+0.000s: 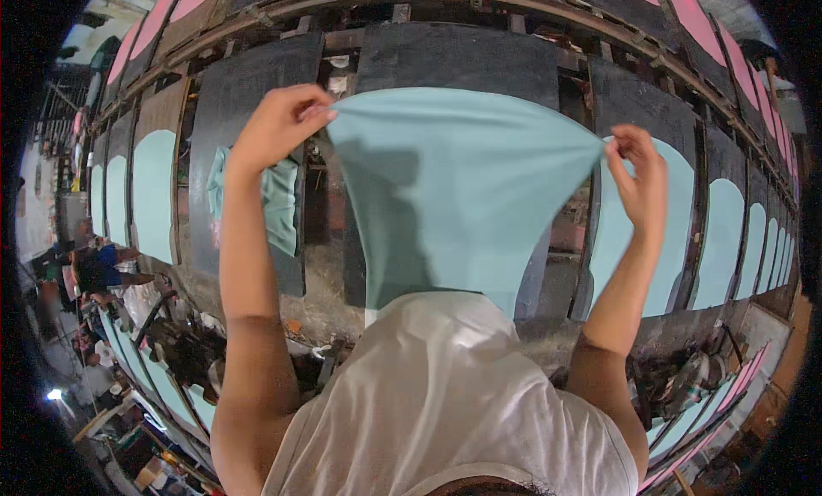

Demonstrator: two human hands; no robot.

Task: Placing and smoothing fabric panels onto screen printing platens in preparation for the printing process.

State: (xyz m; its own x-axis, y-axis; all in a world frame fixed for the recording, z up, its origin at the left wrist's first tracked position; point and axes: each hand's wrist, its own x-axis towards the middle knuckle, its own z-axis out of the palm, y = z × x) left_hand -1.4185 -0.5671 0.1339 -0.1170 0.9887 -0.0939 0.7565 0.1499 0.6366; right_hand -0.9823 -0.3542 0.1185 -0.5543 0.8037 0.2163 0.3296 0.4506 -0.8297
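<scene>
In the head view, the landmark is the middle dark board (458, 58), straight ahead of the person. The held cloth (479, 188), pale teal and smooth, is spread over this board, covering most of it; whether it touches the surface cannot be told. The left hand (281, 124) is at the board's left edge, its grip pinching the cloth's far left corner between thumb and fingers. The right hand (642, 175) is to the right of the board, its grip pinching the far right corner in the same way. Creases run inward from both corners, and a dark shadow falls on the cloth's left half. Just left of the middle board, a neighbouring dark board (257, 72) carries a crumpled teal cloth (281, 207), partly hidden by the left forearm. Farther left stands a board bearing a flat teal piece (155, 196); to the right, more boards bear flat teal pieces (721, 235) in a row. Beyond the middle board runs a long rail (514, 3), with pink pieces (695, 21) past it. Nearer than the board, a white shirt (428, 376) hides the cloth's near edge.
</scene>
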